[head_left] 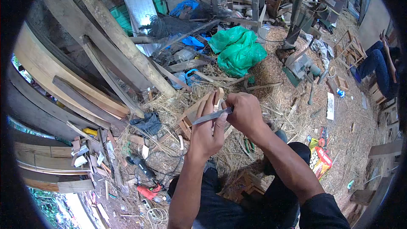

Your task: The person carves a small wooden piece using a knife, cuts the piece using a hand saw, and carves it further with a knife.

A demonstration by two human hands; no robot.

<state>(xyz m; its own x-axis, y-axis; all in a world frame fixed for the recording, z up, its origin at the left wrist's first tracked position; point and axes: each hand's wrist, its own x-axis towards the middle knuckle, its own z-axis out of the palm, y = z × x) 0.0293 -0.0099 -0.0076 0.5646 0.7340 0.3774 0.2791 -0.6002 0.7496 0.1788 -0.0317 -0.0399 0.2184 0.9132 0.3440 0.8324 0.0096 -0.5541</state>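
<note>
Above the lap, both hands: left hand (206, 132) steadies wood piece (217, 97), right hand (245, 111) grips knife (212, 115).

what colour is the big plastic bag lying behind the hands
Green, a bright one; the plastic bag shows clearly in the head view.

**One head-worn view, looking down**

A single camera sat on the person's head and faced forward and down. It looked from close range over the left hand (206, 133) and right hand (245, 112), with the person's knees at the lower edge. Its fisheye lens curved the straw-covered ground (271, 72) beyond, darkening the corners.
</note>
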